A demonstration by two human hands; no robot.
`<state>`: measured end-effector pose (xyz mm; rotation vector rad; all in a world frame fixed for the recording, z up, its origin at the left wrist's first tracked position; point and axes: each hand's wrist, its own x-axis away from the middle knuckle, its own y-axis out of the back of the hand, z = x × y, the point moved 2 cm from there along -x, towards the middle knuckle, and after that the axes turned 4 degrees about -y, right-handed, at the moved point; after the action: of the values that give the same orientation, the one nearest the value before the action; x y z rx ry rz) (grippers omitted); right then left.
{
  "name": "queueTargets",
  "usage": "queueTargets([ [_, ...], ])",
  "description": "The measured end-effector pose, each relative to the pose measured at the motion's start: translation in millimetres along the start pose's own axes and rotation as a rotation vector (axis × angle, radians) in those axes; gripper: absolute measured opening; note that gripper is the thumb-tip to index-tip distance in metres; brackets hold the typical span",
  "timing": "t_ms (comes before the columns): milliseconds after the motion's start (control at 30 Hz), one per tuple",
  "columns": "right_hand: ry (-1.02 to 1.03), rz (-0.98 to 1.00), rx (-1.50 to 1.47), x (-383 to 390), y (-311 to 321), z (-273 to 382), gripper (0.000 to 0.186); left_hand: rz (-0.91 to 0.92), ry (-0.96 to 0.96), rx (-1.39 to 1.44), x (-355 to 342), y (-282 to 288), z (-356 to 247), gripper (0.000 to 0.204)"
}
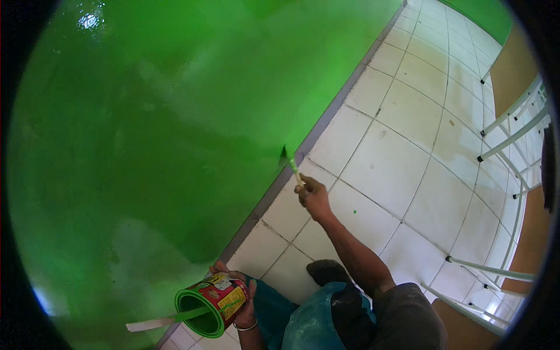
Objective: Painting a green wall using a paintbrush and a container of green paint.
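Observation:
My right hand (313,198) grips the pale handle of a paintbrush (293,166), fingers closed around it; the dark, green-stained bristles are at the lower edge of the green painted wall (146,99), just above the grey strip (329,116). My left hand (245,308) is closed on a red-and-yellow paint can (214,294), tilted, green inside and on the rim, at the bottom of the view. A flat stick (149,324), pale at one end and green at the other, lies across the can's mouth.
White floor tiles (389,157) with stains run along the wall. Chairs with white metal legs and tan boards (513,64) stand along the right, some near my right arm. My knee in teal cloth (309,318) and a dark shoe (326,269) show below. More green surface (484,14) appears at top right.

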<state>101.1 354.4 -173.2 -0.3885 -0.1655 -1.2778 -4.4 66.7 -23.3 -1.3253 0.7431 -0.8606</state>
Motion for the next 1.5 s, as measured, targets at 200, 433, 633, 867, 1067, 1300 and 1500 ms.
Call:
queueTargets([
  [200,0.001,0.142,0.115,41,-40,-25,0.043,0.040,0.024,0.008,-1,1,0,0.063],
  [433,0.002,0.343,0.285,82,-56,-20,0.045,0.011,-0.003,-0.010,0,2,0,0.065],
  [633,0.076,0.407,0.302,97,-72,-32,0.043,0.018,-0.022,0.014,3,4,-2,0.067],
  [867,0.111,0.698,0.432,101,-62,-31,0.044,0.037,-0.048,-0.004,8,8,-11,0.067],
  [1067,0.042,0.741,0.490,51,-42,0,0.044,0.047,-0.043,0.014,9,9,-11,0.065],
  [1300,-0.087,0.569,0.415,3,-3,36,0.042,0.047,-0.070,-0.046,8,8,-13,0.065],
  [1500,-0.134,0.407,0.327,-15,28,39,0.045,0.032,-0.064,-0.030,8,7,-14,0.065],
])
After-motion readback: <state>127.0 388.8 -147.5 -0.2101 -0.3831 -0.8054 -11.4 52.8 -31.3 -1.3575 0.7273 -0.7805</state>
